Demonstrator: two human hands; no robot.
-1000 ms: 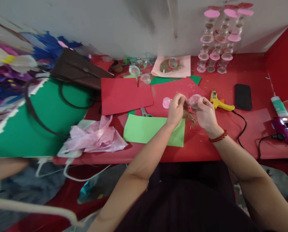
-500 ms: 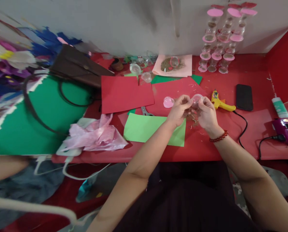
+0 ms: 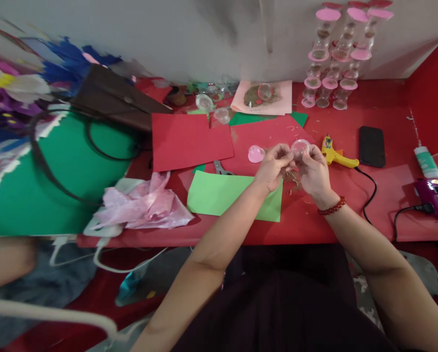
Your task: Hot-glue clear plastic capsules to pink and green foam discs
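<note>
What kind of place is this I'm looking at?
Probably a home craft table: sheets of coloured paper, a yellow glue gun, and stacked clear cups with pink discs by the wall. The right hand holds one such cup.

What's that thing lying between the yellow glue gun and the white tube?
A black phone lies flat between the yellow glue gun and the white tube, as the head view shows.

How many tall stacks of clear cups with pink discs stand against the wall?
3, side by side at the back right of the red table: left stack, middle stack, right stack.
</note>
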